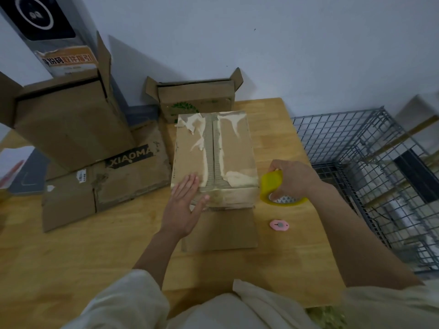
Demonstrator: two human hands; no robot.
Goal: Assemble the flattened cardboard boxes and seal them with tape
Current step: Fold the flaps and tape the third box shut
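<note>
Pressing flat-fingered on the closed brown cardboard box [215, 160], the left hand [184, 205] steadies it — its seam runs away from the person — while the right hand [293, 180] grips the yellow tape roll [273, 188] just beside the near right corner.

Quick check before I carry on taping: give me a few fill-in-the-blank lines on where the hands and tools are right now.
1. The left hand lies flat on the ____.
2. The right hand grips a roll of tape coloured ____.
3. The pink cutter lies on the ____, apart from both hands.

Missing words: box; yellow; table
</note>
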